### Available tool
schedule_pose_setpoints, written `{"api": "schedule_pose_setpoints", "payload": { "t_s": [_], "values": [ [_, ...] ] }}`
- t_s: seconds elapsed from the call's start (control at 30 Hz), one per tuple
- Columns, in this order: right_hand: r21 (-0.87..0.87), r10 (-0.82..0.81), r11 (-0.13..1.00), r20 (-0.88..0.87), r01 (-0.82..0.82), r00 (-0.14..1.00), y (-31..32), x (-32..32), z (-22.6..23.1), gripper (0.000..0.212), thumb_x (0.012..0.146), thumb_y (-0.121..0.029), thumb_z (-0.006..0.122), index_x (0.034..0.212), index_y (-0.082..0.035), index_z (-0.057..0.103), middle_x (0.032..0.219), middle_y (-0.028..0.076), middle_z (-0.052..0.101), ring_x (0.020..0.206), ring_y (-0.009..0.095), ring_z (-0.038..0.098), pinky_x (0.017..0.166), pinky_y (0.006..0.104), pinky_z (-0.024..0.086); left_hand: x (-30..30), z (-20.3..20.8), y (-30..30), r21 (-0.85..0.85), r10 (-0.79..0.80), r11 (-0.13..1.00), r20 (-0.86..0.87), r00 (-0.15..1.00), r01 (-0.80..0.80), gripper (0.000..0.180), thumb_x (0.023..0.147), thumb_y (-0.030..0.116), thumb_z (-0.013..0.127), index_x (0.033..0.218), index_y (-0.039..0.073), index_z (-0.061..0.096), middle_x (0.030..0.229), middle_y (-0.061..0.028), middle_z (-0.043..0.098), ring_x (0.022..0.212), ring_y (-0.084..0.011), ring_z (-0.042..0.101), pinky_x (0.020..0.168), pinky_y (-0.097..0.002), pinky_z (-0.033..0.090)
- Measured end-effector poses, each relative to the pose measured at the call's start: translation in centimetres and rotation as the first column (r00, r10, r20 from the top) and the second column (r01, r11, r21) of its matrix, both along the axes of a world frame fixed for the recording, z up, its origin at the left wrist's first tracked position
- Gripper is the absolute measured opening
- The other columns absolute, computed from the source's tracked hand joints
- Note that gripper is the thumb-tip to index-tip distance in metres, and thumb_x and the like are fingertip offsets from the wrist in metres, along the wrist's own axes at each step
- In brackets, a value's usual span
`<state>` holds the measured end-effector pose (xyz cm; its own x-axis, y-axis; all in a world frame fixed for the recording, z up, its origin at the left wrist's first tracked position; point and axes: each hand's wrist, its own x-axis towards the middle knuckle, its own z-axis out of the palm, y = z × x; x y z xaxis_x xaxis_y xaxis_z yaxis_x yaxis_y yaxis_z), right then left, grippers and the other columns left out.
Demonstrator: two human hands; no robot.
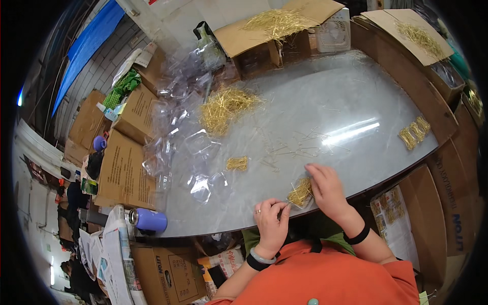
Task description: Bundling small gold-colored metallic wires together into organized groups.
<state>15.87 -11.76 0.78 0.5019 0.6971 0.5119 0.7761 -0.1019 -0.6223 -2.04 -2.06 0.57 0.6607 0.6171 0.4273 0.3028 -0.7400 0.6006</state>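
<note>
Overhead view of a packing station. The large grey, glossy table (325,101) fills the centre, its near edge curving past the person in an orange top. Brown cardboard boxes (124,168) stand stacked along its left side, and an open cardboard box (264,43) at the far edge carries a heap of thin gold-coloured metal pins. A spread of clear plastic blister packs (178,107) runs down the left part of the table. Beside it lies the large loose pile of gold pins (223,107), with single pins scattered toward the middle. A lilac cylindrical flask (149,220) lies on its side at the near left corner. Three filled packs of gold pins (414,132) sit together near the right edge, well apart from the hands. A small bundle of gold pins (237,163) lies alone, near the empty packs.

At the near edge, the small clear pack of gold pins (300,193) rests on the table between the hands. The right hand (328,188) lies on its right side, fingers pressed to it. The left hand (271,218) has its grip pinched together at the pack's left corner.
</note>
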Motion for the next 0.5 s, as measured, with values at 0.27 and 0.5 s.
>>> {"api": "schedule_pose_setpoints", "payload": {
  "t_s": [0.27, 0.5],
  "values": [
    [-0.023, -0.047, 0.999, 0.051, 0.049, 0.998, 0.2, -0.8, -0.5, 0.039, 0.085, 0.001, 0.062, 0.124, -0.003, 0.063, 0.121, 0.012, 0.065, 0.110, 0.034, 0.058, 0.097, 0.0450, 0.044, -0.8, 1.1, 1.9, -0.448, -0.064, 0.893, -0.005, 0.998, 0.055, 0.010, 0.093, 0.011, 0.068, 0.093, 0.002, 0.069, 0.101, -0.0104, 0.062, 0.098, -0.0259, 0.056, 0.092, -0.0362, 0.044],
    [-0.044, -0.094, 0.994, 0.095, 0.098, 0.991, 0.3, -1.2, -0.4, 0.040, 0.082, 0.001, 0.062, 0.122, -0.004, 0.064, 0.118, 0.012, 0.066, 0.110, 0.033, 0.059, 0.096, 0.0448, 0.044, 1.0, 2.4, 2.3, -0.143, -0.129, 0.985, -0.224, 0.966, 0.099, 0.014, 0.095, 0.014, 0.067, 0.091, 0.001, 0.067, 0.091, -0.0125, 0.061, 0.089, -0.0293, 0.059, 0.084, -0.0355, 0.046]
  ]
}}
